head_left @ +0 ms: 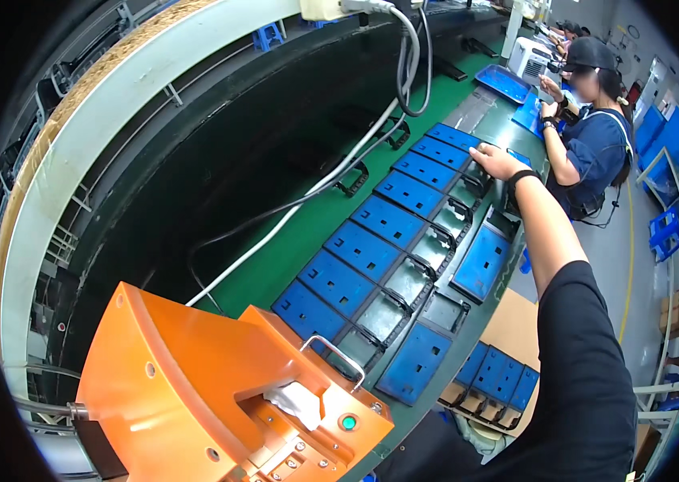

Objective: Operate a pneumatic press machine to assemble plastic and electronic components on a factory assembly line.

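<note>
My right hand (500, 163) reaches far along the green bench, a dark band round its wrist. Its fingers are bent over the near corner of a blue panel (440, 153) with a black frame, towards the far end of a row. Several matching blue panels (388, 218) lie side by side in that row, each with small square cutouts and an open black frame part on its right. Two more framed panels, one farther off (481, 262) and one closer (415, 363), lie separately along the bench's right edge. My left hand is out of the picture.
An orange machine (164, 381) with a metal handle, green button and white cloth stands at the near left. A pale cable (295, 210) crosses the bench. Below the right edge, a cardboard box (519, 319) adjoins more blue panels. A co-worker (596, 136) works beyond, near a blue tray (506, 81).
</note>
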Demonstrator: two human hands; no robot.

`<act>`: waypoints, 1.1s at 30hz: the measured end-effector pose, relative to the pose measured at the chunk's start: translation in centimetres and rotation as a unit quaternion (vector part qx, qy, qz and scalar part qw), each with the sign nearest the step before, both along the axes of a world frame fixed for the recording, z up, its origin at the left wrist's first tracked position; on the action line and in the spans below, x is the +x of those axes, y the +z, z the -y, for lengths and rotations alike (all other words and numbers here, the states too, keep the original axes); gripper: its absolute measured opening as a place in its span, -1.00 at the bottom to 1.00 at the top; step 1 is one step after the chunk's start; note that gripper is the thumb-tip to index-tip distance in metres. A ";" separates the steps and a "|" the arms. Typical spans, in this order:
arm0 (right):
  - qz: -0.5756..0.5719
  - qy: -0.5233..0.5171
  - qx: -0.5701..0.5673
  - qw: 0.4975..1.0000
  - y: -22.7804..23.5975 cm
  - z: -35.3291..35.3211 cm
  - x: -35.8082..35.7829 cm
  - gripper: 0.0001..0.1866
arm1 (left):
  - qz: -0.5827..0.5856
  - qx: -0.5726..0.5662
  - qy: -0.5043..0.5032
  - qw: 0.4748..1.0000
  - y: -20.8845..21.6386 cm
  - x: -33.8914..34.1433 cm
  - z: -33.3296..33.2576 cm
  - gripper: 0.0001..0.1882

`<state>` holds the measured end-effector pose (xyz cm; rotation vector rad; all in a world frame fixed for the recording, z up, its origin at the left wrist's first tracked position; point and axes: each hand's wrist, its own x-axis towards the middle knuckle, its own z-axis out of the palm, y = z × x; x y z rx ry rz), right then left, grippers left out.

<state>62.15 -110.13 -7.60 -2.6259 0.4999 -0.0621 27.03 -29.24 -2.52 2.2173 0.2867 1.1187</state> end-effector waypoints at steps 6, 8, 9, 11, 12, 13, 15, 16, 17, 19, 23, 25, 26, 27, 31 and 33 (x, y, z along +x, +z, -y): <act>-0.008 0.011 0.020 1.000 -0.1 0.2 -0.1 -0.41 | -0.021 0.012 0.020 1.000 0.4 0.1 0.6 -0.36; 0.009 0.013 -0.016 1.000 0.0 -0.1 0.1 -0.42 | 0.005 -0.029 0.005 1.000 0.5 0.3 0.9 -0.24; 0.027 0.007 -0.060 0.998 0.0 -0.4 0.1 -0.42 | 0.005 -0.029 0.007 1.000 0.5 0.3 1.0 -0.24; 0.046 0.011 -0.085 0.995 0.6 -1.1 0.2 -0.40 | -0.012 -0.016 0.041 0.999 0.4 0.3 1.0 -0.27; 0.002 -0.002 -0.146 0.989 1.2 -1.5 0.4 -0.37 | -0.013 -0.016 0.041 0.999 0.4 0.2 0.9 -0.27; -0.034 -0.009 -0.212 0.977 1.9 -2.2 0.6 -0.33 | 0.007 -0.033 0.023 0.999 0.3 0.2 0.7 -0.32; -0.021 -0.017 -0.276 0.961 3.1 -4.3 0.9 -0.36 | 0.028 -0.051 0.007 0.998 0.1 0.0 0.3 -0.37; -0.004 -0.055 -0.336 0.940 3.8 -5.6 1.1 -0.40 | 0.016 -0.044 0.004 0.999 0.0 -0.1 0.1 -0.41; 0.007 -0.095 -0.392 0.915 4.6 -7.1 1.4 -0.44 | 0.004 -0.037 0.000 0.999 0.0 -0.2 -0.1 -0.45; 0.079 -0.049 -0.381 0.920 6.1 -10.8 2.4 -0.56 | 0.013 -0.042 -0.012 0.999 -0.2 -0.2 -0.3 -0.47; 0.140 0.116 -0.151 0.972 5.9 -20.7 5.5 -0.46 | 0.016 -0.054 -0.013 0.998 -0.3 -0.4 -0.1 -0.47; 0.079 0.167 -0.135 0.973 4.9 -26.2 8.1 -0.18 | 0.009 -0.046 -0.004 0.999 -0.4 -0.3 0.0 -0.43; 0.045 0.162 -0.126 0.978 4.3 -28.7 9.1 -0.02 | 0.019 -0.087 -0.024 0.996 -0.4 -0.3 0.1 -0.40; 0.011 0.144 -0.094 0.985 3.8 -30.8 9.9 0.05 | 0.029 -0.127 -0.044 0.990 -0.5 -0.3 0.1 -0.37; -0.002 0.065 -0.143 0.988 2.1 -34.9 11.7 -0.12 | 0.042 -0.145 -0.049 0.987 -0.6 -0.2 0.2 -0.32; 0.053 0.053 -0.089 0.993 2.4 -34.4 12.0 -0.25 | 0.044 -0.136 -0.076 0.987 -0.5 -0.2 0.3 -0.29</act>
